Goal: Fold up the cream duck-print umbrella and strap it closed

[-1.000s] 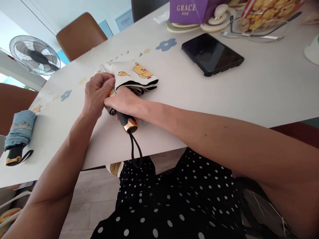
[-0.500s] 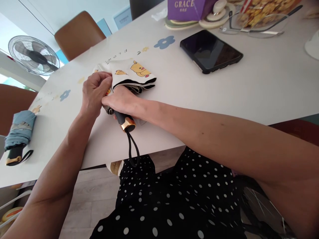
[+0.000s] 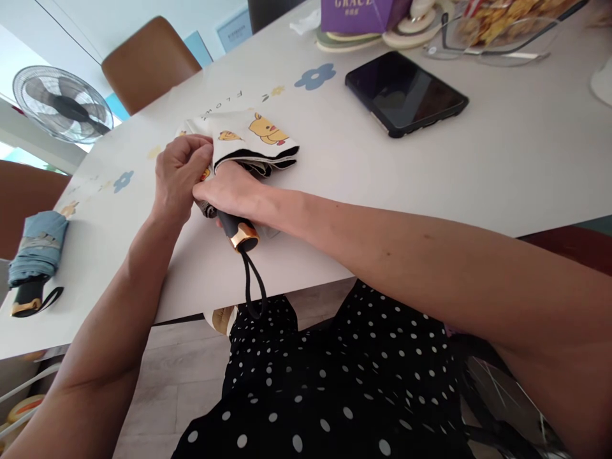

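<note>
A folding umbrella (image 3: 258,131) with white cloth, yellow duck prints and a black underside lies at the table's near edge. Its black handle with a gold band points toward me, and a black wrist strap hangs over the edge. My left hand (image 3: 182,169) pinches the cloth at the umbrella's left side. Across the umbrella's lower end, just above the handle, my right hand (image 3: 229,189) grips the gathered folds. Its fingertips are hidden under the cloth and behind the umbrella. Both hands nearly touch each other.
On the white table (image 3: 315,248) lie a black phone (image 3: 406,94), glasses (image 3: 492,51) and a purple box (image 3: 358,16). A snack bag (image 3: 507,22) sits at the back right. At the far left rests a folded blue umbrella (image 3: 38,255). A fan (image 3: 64,102) stands beyond the table.
The view has shifted very slightly. Both hands keep nearly the same hold on the duck-print umbrella, with no clear movement of the cloth.
</note>
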A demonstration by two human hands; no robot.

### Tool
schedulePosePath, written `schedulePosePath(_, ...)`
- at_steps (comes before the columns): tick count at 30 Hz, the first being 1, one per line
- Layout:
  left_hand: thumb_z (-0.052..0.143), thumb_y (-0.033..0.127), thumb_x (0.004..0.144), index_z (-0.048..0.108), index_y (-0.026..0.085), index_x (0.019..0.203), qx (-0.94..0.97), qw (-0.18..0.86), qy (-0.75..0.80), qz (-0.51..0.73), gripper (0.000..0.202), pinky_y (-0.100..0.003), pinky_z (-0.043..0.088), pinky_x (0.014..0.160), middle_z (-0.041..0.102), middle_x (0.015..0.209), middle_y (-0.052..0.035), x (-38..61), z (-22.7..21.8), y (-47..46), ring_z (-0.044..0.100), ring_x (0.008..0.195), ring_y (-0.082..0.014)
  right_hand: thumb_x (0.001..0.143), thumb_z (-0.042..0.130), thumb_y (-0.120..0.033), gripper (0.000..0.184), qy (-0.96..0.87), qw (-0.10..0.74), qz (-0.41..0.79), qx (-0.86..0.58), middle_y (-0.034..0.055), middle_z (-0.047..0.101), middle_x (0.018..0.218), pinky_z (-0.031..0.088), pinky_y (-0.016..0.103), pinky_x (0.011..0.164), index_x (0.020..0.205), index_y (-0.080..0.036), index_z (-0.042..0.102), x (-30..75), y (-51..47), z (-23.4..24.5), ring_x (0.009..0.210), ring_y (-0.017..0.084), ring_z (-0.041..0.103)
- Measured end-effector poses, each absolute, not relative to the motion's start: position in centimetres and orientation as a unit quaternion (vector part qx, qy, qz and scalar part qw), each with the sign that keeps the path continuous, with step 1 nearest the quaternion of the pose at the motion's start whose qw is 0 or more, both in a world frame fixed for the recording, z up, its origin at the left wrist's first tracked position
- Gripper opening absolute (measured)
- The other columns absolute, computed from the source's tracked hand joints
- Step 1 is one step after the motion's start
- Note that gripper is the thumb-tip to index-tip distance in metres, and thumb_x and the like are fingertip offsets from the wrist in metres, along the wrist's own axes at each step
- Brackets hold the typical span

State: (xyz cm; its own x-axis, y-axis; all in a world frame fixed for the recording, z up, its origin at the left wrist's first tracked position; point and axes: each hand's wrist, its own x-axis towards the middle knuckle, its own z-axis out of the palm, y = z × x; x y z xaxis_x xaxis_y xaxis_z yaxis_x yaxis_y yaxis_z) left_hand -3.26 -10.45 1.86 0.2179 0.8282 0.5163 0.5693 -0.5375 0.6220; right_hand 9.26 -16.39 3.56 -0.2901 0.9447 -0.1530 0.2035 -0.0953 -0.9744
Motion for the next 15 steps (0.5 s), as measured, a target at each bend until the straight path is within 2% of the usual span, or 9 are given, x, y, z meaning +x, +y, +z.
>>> schedulePosePath(15,0.055,0.015,0.074,0.065,0.018,0.073,0.765,0.156,0.446,0.438,0.01,-0.027,0.046,0.072,0.065,0.08,0.0014,-2.98,2.01,-10.53,0.059,0.079,-0.0123,0.078,0.052,-0.015,0.012,-0.597,0.335,0.532,-0.497,-0.0007,0.051,0.052,0.042,0.014,0.05,0.066,-0.013,0.051,9.09,-15.78,3.21,0.055,0.011,0.059)
